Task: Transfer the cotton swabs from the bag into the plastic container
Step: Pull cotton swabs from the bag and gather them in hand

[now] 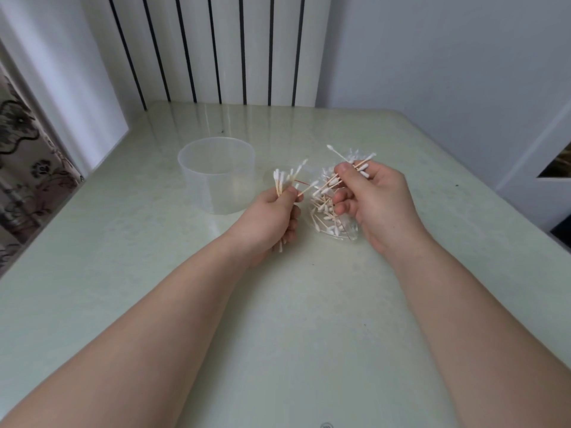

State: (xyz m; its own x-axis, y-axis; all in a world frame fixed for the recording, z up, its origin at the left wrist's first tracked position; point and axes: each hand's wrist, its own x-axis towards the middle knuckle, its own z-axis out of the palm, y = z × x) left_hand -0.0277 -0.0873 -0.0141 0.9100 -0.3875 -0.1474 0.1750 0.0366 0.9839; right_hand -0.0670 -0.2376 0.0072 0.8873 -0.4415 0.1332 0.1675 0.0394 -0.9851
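While my left hand point(272, 217) grips a bundle of thin wooden-stemmed white cotton swabs point(285, 180) near the translucent round plastic container point(216, 174), my right hand point(380, 205) pinches more mid-stem over the clear plastic bag point(350, 234), and I'd judge them featherlight, stiff, quick to scatter.

Nothing can be read here — no text, label, brand or number.

Translucent plastic container point(217, 177) upright and open, left of the clear bag point(350, 234) lying flat. Wooden-stemmed cotton swabs point(324, 211) jumbled in the bag, a bunch in the left hand point(272, 217), a few in the right hand point(380, 205).
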